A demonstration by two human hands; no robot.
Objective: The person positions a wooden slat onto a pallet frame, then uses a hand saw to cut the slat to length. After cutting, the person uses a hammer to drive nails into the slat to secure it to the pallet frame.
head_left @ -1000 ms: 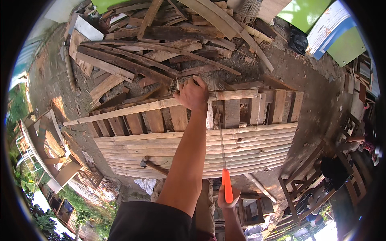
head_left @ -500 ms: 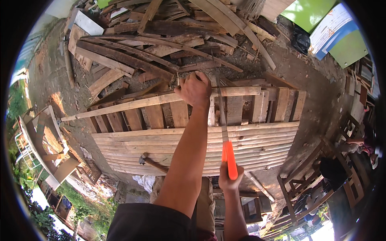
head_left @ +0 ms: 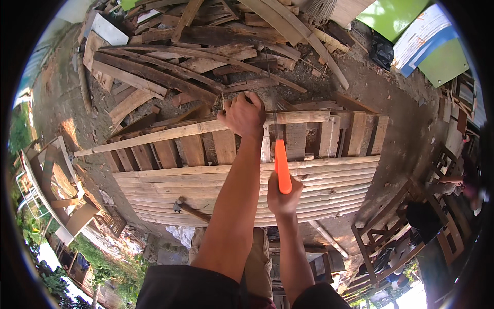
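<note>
A long bamboo strip (head_left: 170,135) lies across the far part of a slatted wooden frame. My left hand (head_left: 244,116) is closed over this strip, its fingers curled at the far side and partly hidden. Just right of it, my right hand (head_left: 284,195) grips the handle of a handsaw (head_left: 282,167) with an orange grip. The thin saw blade points away from me and crosses the strip close beside my left hand. Nearer to me, bamboo slats (head_left: 319,180) lie side by side over the frame. A hammer (head_left: 193,211) rests on them, left of my left forearm.
Beyond the frame lies a heap of old planks (head_left: 206,56). A black bag (head_left: 382,52) and green and white panels (head_left: 440,62) are at the far right. Wooden furniture frames (head_left: 370,232) stand on the right, where another person (head_left: 465,180) is partly visible. A table-like structure (head_left: 54,190) is on the left.
My right hand has pushed the handsaw away from me, so its orange handle now sits over the slatted frame. My left hand stays on the bamboo strip. The view has shifted slightly.
</note>
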